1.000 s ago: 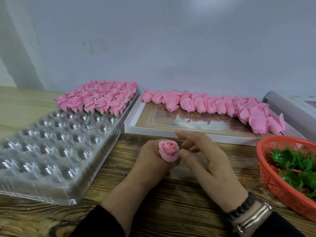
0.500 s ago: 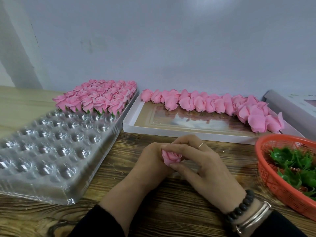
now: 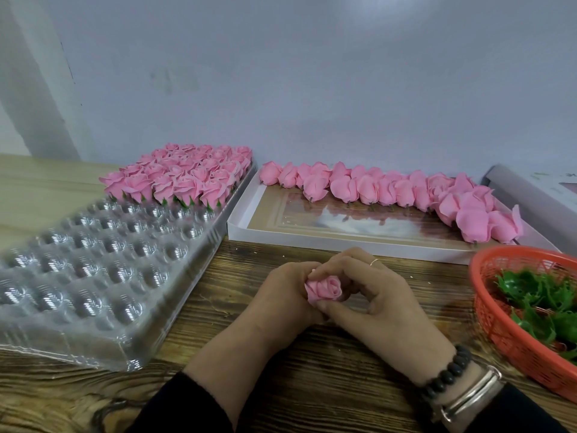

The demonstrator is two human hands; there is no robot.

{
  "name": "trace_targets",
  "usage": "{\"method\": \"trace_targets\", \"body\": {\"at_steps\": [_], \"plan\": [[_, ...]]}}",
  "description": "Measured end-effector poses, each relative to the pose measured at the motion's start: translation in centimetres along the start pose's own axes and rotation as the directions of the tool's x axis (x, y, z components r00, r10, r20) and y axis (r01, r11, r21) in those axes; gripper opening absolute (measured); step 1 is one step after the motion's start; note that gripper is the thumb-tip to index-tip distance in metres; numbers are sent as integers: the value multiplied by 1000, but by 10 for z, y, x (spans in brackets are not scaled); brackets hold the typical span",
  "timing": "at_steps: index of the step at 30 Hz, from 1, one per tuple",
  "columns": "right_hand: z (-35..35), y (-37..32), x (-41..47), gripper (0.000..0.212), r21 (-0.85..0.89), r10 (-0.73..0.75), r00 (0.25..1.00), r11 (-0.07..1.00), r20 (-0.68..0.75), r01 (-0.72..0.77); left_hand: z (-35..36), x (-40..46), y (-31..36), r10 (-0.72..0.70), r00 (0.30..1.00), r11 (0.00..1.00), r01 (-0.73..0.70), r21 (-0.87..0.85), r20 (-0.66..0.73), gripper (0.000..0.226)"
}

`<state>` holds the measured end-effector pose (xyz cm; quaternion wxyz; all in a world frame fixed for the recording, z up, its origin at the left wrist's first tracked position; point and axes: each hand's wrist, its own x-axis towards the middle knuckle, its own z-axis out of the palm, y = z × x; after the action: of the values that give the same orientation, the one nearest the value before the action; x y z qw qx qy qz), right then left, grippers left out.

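Rose (image 3: 324, 288) sits pinched between left hand (image 3: 282, 296) and right hand (image 3: 385, 296).

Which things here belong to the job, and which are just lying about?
Job: pink rose, gripped by left hand and right hand; probably clear tray, rose buds, green leaf pieces.
Lying about: pale box, far right.

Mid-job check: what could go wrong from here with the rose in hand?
1. The left hand and right hand both pinch the pink rose; its soft-looking petals may crush or tear.
2. The red basket sits close beside the right hand; an outward swing might knock it and spill the green leaf pieces.
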<state>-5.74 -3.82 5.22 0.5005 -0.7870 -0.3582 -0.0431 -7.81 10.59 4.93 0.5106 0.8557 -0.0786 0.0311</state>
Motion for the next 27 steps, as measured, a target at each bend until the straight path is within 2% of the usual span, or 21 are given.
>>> {"method": "trace_targets", "body": {"at_steps": [6, 9, 11, 13, 16, 18, 22, 27], "plan": [[0, -1, 0, 26, 61, 24, 1000, 998, -16, -23, 3, -1, -2, 31, 999, 997, -33, -76, -29, 34], [1, -1, 0, 29, 36, 22, 998, 999, -59, -20, 5, -1, -1, 63, 997, 994, -67, -83, -47, 46], [1, 1, 0, 33, 14, 17, 993, 1000, -115, -16, 6, 0, -2, 90, 994, 995, -92, -34, -62, 61], [1, 4, 1, 33, 45, 53, 983, 998, -175, -45, 6, 1, -1, 99, 985, 994, -90, 68, -141, 71], [-1, 7, 2, 31, 72, 107, 961, 993, -255, -91, 7, 1, 4, 213, 936, 953, -136, 271, -280, 56], [0, 8, 3, 30, 81, 125, 951, 991, -282, -106, 9, -1, 9, 278, 917, 926, -175, 336, -287, 44], [3, 9, 3, 26, 146, 172, 947, 980, -270, -136, 15, -4, 13, 320, 920, 902, -223, 370, -227, 36], [4, 8, 3, 26, 190, 189, 956, 971, -225, -147, 15, -5, 14, 287, 932, 916, -200, 347, -222, 34]]}}
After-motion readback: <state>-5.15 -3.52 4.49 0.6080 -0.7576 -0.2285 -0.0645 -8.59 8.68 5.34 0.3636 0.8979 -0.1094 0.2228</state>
